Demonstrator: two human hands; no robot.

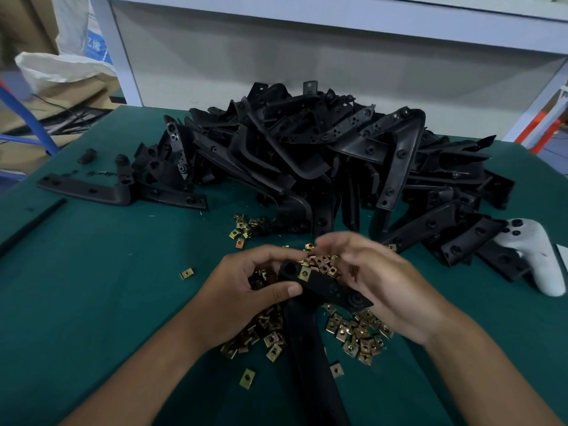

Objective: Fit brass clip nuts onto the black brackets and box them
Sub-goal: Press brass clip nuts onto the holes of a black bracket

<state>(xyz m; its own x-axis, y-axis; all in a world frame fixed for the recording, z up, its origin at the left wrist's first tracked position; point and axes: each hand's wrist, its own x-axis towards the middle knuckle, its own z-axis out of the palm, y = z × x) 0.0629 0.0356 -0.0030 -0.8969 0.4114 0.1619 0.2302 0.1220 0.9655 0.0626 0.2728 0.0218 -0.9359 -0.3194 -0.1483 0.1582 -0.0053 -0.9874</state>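
Note:
My left hand (246, 290) grips an L-shaped black bracket (307, 339) near its bend, thumb on top. One brass clip nut (304, 273) sits clipped on the bracket's short arm. My right hand (378, 278) is at that arm's right end, fingers curled and blurred above loose nuts; whether it pinches a nut is unclear. Loose brass clip nuts (359, 333) lie scattered on the green table (107, 302) under and around both hands. A big heap of black brackets (322, 149) fills the middle of the table behind.
A white game-style controller (541, 256) lies at the right edge beside the heap. A lone bracket (92, 189) and small black parts rest at the left. A black strip (30, 226) lies at the far left. Cardboard and white sacks (61, 69) stand beyond the table.

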